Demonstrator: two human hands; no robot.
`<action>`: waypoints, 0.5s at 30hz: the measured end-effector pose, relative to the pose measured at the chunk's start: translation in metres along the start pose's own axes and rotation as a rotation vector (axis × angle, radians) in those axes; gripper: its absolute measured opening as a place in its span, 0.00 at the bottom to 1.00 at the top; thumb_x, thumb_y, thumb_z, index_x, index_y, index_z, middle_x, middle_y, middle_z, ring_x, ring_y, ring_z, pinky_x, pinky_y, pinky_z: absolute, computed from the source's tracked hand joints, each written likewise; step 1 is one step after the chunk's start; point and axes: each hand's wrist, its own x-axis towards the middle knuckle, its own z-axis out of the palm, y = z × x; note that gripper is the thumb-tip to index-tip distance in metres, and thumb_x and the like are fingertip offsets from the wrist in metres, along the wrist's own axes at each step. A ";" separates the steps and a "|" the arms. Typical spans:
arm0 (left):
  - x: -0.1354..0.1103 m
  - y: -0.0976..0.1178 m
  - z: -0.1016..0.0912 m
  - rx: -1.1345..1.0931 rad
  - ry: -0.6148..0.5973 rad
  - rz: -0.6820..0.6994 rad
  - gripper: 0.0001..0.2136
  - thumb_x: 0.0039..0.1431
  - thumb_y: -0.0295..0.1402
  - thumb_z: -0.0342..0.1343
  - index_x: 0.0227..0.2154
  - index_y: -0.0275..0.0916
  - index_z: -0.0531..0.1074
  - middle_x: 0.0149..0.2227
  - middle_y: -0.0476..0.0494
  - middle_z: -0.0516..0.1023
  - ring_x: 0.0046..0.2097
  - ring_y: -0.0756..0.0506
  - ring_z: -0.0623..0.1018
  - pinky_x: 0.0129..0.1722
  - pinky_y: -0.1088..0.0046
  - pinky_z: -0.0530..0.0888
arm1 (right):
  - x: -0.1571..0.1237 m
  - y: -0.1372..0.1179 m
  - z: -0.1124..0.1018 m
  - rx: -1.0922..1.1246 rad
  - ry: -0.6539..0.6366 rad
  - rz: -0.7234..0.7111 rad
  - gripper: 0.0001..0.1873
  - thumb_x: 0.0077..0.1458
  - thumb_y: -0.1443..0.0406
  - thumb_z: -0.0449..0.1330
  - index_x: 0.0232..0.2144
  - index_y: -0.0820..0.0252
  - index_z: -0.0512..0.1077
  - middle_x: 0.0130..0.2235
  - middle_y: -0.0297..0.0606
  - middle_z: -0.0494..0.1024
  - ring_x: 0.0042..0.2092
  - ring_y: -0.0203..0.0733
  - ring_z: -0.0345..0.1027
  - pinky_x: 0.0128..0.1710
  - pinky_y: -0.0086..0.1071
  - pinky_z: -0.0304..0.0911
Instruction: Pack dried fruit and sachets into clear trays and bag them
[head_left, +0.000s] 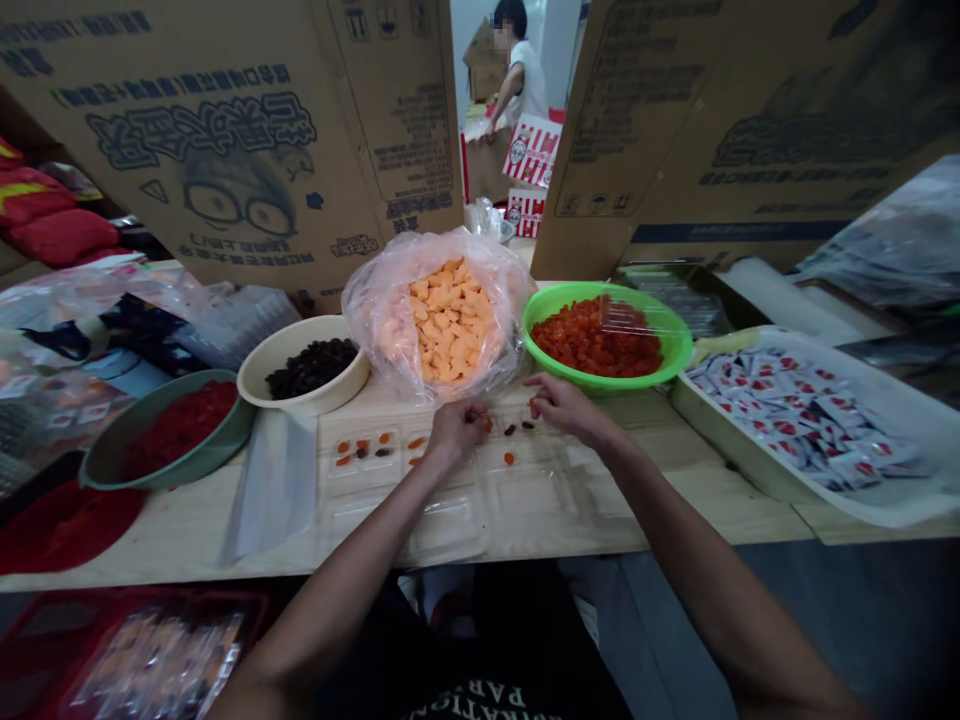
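Note:
Both hands are over a row of clear plastic trays (pixel 442 530) on the wooden table. My left hand (pixel 457 430) is closed, fingertips down at a tray; an orange piece shows beside them, and whatever they hold is hidden. Just to its right is my right hand (pixel 562 405), forefinger stretched to the left and the other fingers curled; their contents cannot be made out. Small orange pieces (pixel 384 438) and dark dried-fruit pieces (pixel 382 452) lie in the left tray. Near my right hand are two dark pieces (pixel 510 430) and one orange piece (pixel 509 459).
Behind the trays stand a cream bowl (pixel 259 375) of dark fruit, a plastic bag (pixel 375 320) of pale-orange pieces and a green basin (pixel 679 350) of red-orange pieces. A white bin (pixel 750 450) holds sachets. Large cardboard boxes (pixel 420 130) wall the back. Another person (pixel 529 80) works beyond.

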 end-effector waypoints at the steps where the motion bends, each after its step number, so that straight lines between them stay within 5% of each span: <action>1: -0.001 0.001 0.002 0.022 -0.010 0.011 0.06 0.55 0.27 0.57 0.32 0.36 0.79 0.28 0.51 0.79 0.31 0.50 0.75 0.32 0.78 0.69 | -0.004 0.004 -0.002 0.027 -0.023 0.007 0.14 0.54 0.70 0.52 0.41 0.62 0.74 0.28 0.33 0.78 0.27 0.37 0.66 0.28 0.27 0.57; 8: -0.003 0.023 -0.003 0.488 -0.084 0.122 0.12 0.63 0.33 0.53 0.30 0.38 0.81 0.34 0.43 0.82 0.38 0.44 0.78 0.39 0.72 0.71 | -0.016 0.011 -0.001 -0.054 -0.010 0.008 0.12 0.55 0.68 0.52 0.34 0.61 0.76 0.24 0.31 0.72 0.25 0.36 0.61 0.26 0.27 0.53; 15: 0.007 0.046 -0.001 0.701 -0.190 -0.113 0.11 0.60 0.34 0.55 0.35 0.34 0.82 0.38 0.34 0.83 0.43 0.39 0.81 0.41 0.70 0.73 | -0.011 -0.007 0.017 -0.304 -0.138 -0.106 0.18 0.55 0.75 0.51 0.40 0.65 0.79 0.36 0.42 0.80 0.37 0.41 0.71 0.41 0.30 0.61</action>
